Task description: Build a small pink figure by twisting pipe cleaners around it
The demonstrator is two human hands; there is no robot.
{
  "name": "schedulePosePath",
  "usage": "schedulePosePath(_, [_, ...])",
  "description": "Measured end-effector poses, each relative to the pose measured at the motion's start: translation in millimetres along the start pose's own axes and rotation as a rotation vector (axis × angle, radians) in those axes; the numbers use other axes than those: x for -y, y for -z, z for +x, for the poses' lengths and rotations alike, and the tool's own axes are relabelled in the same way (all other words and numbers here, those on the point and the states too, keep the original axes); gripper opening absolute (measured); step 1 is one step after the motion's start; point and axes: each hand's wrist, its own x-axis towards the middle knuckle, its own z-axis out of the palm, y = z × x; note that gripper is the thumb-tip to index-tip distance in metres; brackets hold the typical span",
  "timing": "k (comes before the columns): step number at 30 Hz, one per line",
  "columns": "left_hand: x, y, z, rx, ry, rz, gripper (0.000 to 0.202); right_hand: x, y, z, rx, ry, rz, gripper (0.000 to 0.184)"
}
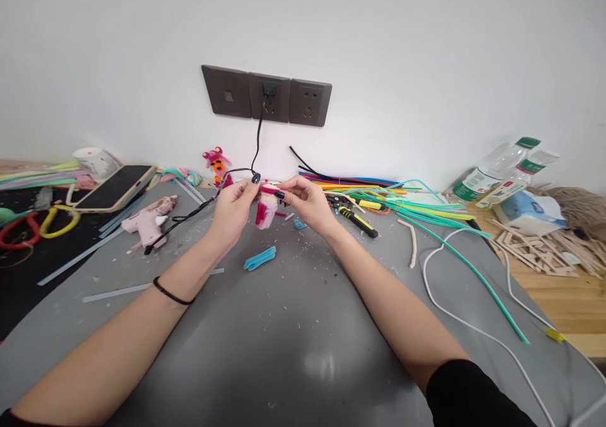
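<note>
Between my two hands is a small figure of fuzzy pipe cleaners point(266, 213), in pink, magenta and cream, held above the grey mat point(284, 338). My left hand point(233, 207) pinches its upper left side between thumb and fingers. From the other side, my right hand point(308, 203) grips its top, and the fingertips partly cover it. Just below lies a folded bundle of blue pipe cleaner point(260, 258). A small blue curl point(300, 223) rests near my right fingers. Behind my left hand stands a pink and orange pipe-cleaner figure point(217, 162).
A pink glue gun point(148, 226) with a black cord and a phone point(116, 188) are at left. Yellow-black pliers point(358, 221) and coloured pipe cleaners point(435, 211) lie at right. A white cable point(466, 319) loops near bottles point(495, 168), a tissue pack point(529, 212) and wooden sticks point(534, 250).
</note>
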Motion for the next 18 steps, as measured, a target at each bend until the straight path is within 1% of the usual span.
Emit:
schedulePosePath(3, [-2.5,-0.6,-1.9,0.066,0.024,0.029,0.039,-0.4,0.4,0.3,-0.004,0.031,0.011,0.039])
schedulePosePath(5, [-3.2,-0.4,-2.5,0.090,0.033,0.086,0.046,-0.4,0.8,0.4,-0.010,0.045,0.006,0.039])
schedulePosePath(8, [-3.3,0.2,-2.4,0.092,-0.007,0.173,0.054,0.0,0.1,-0.1,-0.036,0.050,-0.025,0.041])
schedulePosePath(14, [-6.5,0.4,-2.5,0.099,-0.071,0.271,0.049,0.0,-6.4,-2.5,-0.104,0.011,-0.050,0.044])
schedulePosePath(18, [-7.8,-0.4,-3.0,0.123,-0.063,0.245,0.040,-0.4,-9.5,-2.9,-0.142,0.024,-0.029,0.040])
